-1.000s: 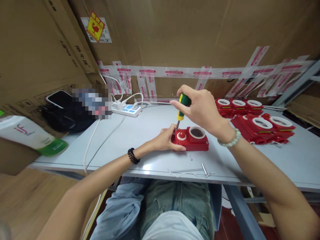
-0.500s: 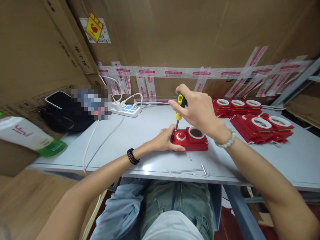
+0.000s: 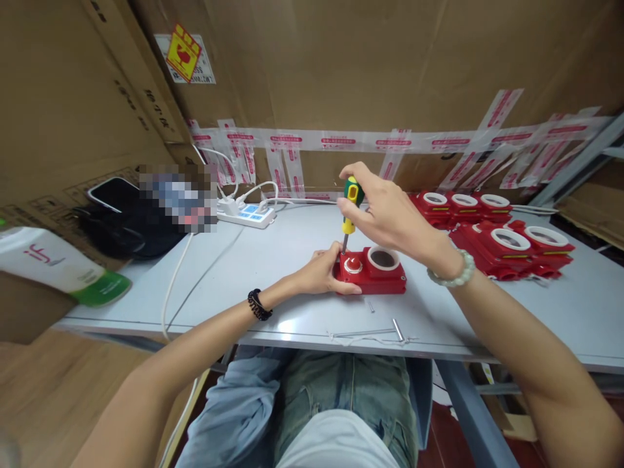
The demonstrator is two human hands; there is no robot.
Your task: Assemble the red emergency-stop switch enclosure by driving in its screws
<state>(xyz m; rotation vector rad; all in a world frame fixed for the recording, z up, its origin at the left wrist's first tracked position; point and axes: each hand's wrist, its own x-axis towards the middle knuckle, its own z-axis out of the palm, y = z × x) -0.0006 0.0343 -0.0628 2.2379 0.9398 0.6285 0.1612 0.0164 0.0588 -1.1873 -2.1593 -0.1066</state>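
Observation:
A red box with a white-ringed round window and a red knob point(image 3: 373, 276) lies on the table in front of me. My left hand point(image 3: 319, 272) grips its left end, thumb along the front and fingers behind. Above it, my right hand point(image 3: 383, 205) is closed round the green and yellow handle of a screwdriver point(image 3: 348, 224). The screwdriver stands nearly upright, its tip at the box's back left corner. A small screw point(image 3: 371, 307) lies just in front of the box. Nearer the table edge is a metal T-handle tool point(image 3: 370, 333) with a white string.
More red boxes point(image 3: 511, 250) stand at the right. A white power strip point(image 3: 248, 214) with plugs sits at the back left. A phone point(image 3: 114, 194) on a black bag and a white-green bottle point(image 3: 58, 263) are at far left. Cardboard point(image 3: 312, 71) walls the back.
My right hand has turned on the screwdriver handle, its wrist shifting right and slightly down. The left hand and the red box have stayed in place.

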